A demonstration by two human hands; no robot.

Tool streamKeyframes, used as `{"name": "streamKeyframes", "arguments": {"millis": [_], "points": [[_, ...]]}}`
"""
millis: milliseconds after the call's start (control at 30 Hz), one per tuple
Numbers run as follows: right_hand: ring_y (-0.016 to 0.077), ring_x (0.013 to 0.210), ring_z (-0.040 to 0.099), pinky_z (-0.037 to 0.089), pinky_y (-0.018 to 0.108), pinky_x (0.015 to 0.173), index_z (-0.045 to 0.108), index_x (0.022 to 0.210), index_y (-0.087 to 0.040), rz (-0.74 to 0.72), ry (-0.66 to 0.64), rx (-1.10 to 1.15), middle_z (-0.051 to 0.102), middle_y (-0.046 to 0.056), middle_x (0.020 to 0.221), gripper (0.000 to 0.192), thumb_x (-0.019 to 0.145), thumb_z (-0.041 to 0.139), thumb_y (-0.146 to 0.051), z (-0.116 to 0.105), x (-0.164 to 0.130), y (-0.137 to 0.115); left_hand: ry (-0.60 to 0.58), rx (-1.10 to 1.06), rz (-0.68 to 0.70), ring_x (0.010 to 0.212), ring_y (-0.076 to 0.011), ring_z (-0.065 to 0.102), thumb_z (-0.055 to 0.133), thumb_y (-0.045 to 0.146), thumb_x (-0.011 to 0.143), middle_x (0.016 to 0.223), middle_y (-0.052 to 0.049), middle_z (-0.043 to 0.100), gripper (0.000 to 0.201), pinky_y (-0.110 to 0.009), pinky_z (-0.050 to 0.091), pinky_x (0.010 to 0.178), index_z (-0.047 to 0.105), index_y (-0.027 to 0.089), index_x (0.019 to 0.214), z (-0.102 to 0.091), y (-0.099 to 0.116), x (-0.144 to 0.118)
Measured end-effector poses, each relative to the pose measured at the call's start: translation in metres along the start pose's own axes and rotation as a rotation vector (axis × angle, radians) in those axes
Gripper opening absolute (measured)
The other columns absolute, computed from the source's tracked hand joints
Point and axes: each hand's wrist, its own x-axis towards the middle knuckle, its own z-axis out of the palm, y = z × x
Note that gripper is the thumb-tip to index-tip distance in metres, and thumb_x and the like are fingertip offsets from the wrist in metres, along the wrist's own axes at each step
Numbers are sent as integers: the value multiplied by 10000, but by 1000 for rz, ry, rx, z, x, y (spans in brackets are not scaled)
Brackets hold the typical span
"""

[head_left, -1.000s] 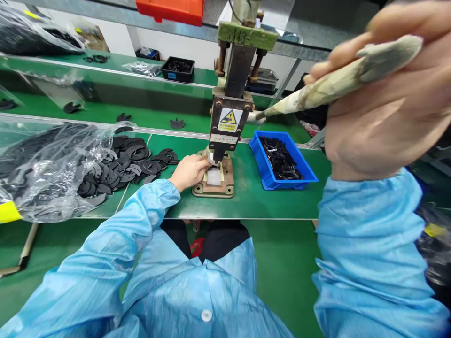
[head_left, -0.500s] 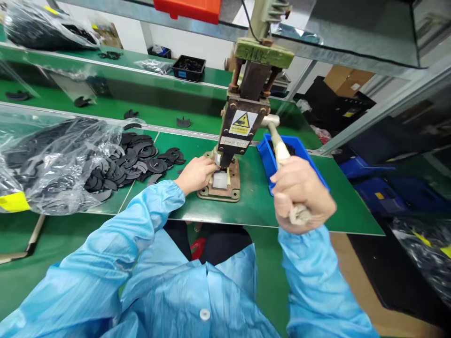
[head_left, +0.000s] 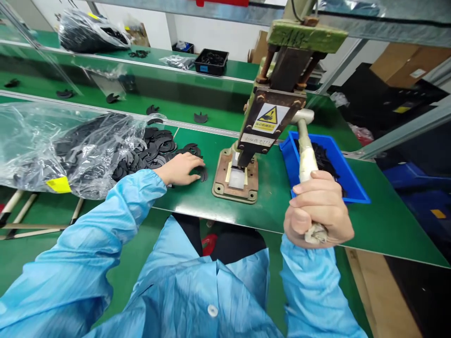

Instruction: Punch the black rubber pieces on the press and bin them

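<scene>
A hand press point(head_left: 271, 117) with a yellow warning label stands on a brown base plate point(head_left: 219, 180) on the green table. My right hand point(head_left: 317, 213) is shut around the press's worn white lever handle point(head_left: 306, 157), which is pulled down toward me. My left hand point(head_left: 181, 168) rests flat on a black curved part point(head_left: 203, 174) at the edge of a spread of black flat parts point(head_left: 151, 150), left of the press base. A pale block point(head_left: 237, 178) sits under the ram.
A clear plastic bag point(head_left: 52, 145) of black parts lies at the left. A blue bin point(head_left: 347, 176) with black pieces sits right of the press. A second green bench behind holds a black tray point(head_left: 210, 62) and loose parts. Cardboard boxes stand far right.
My right hand pulled the lever from high up down to the table's front edge. My left hand left the press die and moved left onto the black parts.
</scene>
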Motion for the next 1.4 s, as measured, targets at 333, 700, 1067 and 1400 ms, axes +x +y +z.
{"name": "streamKeyframes", "arguments": {"millis": [333,700,1067,1400], "points": [[180,717,701,616,538,931,553,701,-266,16,12,-4,627,-47,627,271,925,680,-351,2,-1,-1,-18,90,128,1132,-270,714,476,296,1071,1206,-147,762,344,-413,528,1035,736,206,1277,16,3,18],[175,724,696,613,538,934,553,725,-243,1,27,18,629,-39,634,266,946,663,-342,3,0,-2,60,76,63,1032,-272,714,529,236,1030,1124,-124,721,328,-373,536,882,693,220,1313,-1,17,24],[176,729,695,619,545,955,545,727,-268,31,21,-10,626,-50,633,287,962,650,-395,2,-2,-3,274,-903,-357,687,-147,627,723,639,919,766,-16,682,461,-273,486,650,652,184,903,32,44,48],[145,732,695,613,486,970,532,723,-269,40,45,-24,617,-63,638,335,990,651,-432,5,-1,-5,-68,-1144,-359,502,-97,589,835,439,934,619,15,647,376,-210,424,478,554,191,903,4,71,82]]}}
